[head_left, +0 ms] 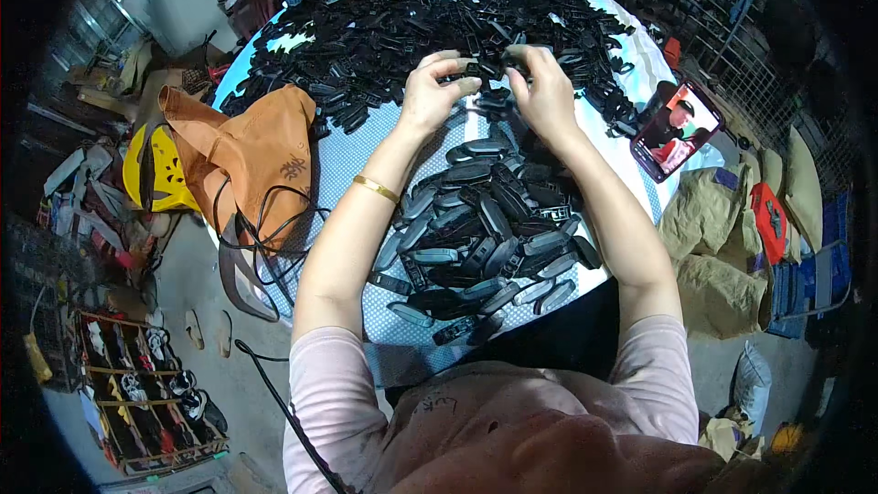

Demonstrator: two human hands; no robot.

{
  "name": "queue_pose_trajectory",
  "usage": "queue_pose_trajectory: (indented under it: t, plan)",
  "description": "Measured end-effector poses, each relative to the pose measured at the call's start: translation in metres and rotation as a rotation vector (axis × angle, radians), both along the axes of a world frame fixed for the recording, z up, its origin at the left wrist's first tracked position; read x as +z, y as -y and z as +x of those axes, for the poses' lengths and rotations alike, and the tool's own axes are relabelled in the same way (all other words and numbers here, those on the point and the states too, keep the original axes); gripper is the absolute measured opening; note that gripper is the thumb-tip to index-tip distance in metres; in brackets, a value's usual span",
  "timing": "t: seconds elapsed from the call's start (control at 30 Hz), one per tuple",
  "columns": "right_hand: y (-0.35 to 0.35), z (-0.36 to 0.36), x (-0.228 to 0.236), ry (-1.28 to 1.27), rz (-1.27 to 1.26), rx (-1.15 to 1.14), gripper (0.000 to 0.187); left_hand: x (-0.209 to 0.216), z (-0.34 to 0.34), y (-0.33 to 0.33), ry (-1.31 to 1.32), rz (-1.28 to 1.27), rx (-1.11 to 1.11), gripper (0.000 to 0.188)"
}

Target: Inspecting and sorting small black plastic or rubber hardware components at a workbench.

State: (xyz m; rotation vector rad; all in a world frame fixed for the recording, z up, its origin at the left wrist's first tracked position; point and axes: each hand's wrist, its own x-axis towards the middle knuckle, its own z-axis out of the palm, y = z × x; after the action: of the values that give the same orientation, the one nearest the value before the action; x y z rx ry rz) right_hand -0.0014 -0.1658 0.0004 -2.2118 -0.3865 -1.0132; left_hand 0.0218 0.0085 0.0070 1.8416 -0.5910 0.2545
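Note:
Both arms reach over a round table, to the near side of a wide heap of small black plastic parts. My left hand pinches one black plastic part between thumb and fingers. Just right of it, my right hand has its fingers curled together over the heap's edge; what they hold is too dark and small to make out. Between my forearms lies a second pile, of long rounded black and grey pieces that look like plastic casings. A few loose black parts lie under my hands.
A phone showing a video stands at the table's right edge. An orange-brown cloth bag with a black cable lies at the left, beside a yellow perforated item. Sacks stand at the right; a shoe rack is on the floor.

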Motion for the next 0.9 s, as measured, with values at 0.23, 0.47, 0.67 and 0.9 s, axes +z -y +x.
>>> queue_pose_trajectory:
  t: [0.23, 0.47, 0.67, 0.9]
  plan:
    - [-0.009, -0.005, 0.005, -0.225, 0.446, 0.378, 0.031, -0.001, -0.003, 0.003, -0.27, -0.298, -0.128, 0.03]
    - [-0.008, -0.011, 0.005, -0.155, 0.209, 0.363, 0.032, 0.007, -0.009, 0.003, -0.287, -0.316, -0.169, 0.032]
    - [-0.016, -0.02, 0.007, 0.068, -0.01, 0.193, 0.029, 0.008, -0.021, 0.016, -0.292, -0.456, -0.156, 0.03]
    - [0.002, -0.013, 0.019, -0.642, 0.467, 0.626, 0.029, 0.025, -0.025, 0.009, -0.202, -0.37, -0.231, 0.023]
